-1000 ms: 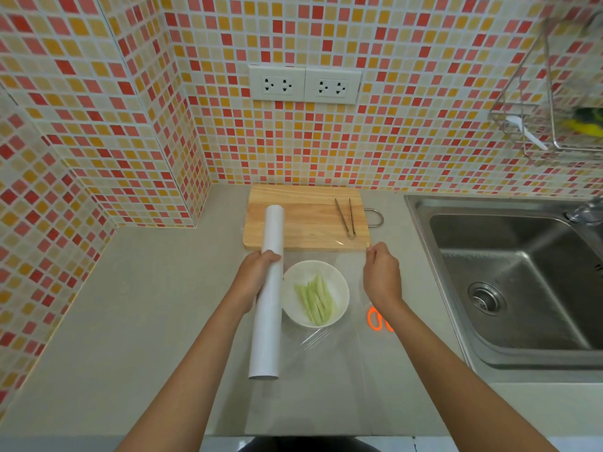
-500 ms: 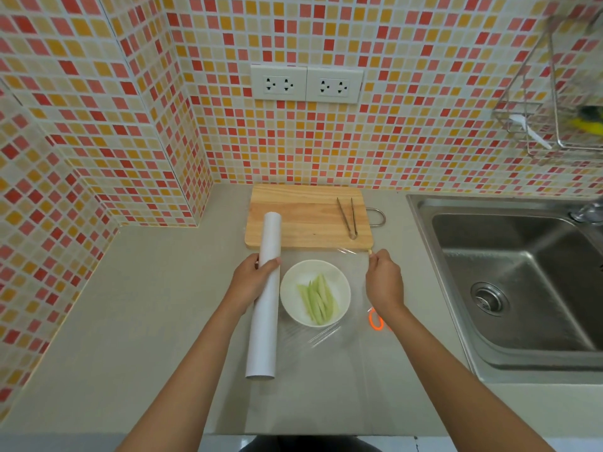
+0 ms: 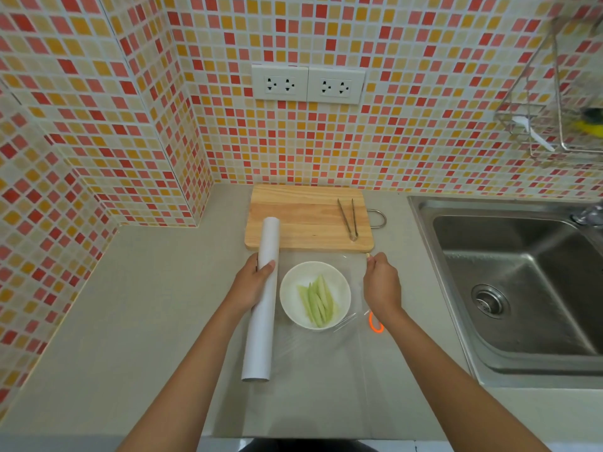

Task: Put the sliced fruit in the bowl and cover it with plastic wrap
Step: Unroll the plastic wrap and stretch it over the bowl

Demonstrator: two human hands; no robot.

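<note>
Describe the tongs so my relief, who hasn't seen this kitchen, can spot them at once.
Find the light wooden cutting board against the tiled wall, left of the steel sink. The slim metal tongs lie on its right side, near its wire handle loop. They are the only metal tool on the board.

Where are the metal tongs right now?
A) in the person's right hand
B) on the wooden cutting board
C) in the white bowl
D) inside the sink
B: the tongs lie on the right part of the cutting board, while the right hand pinches the plastic wrap and the bowl holds only green fruit slices.
</note>
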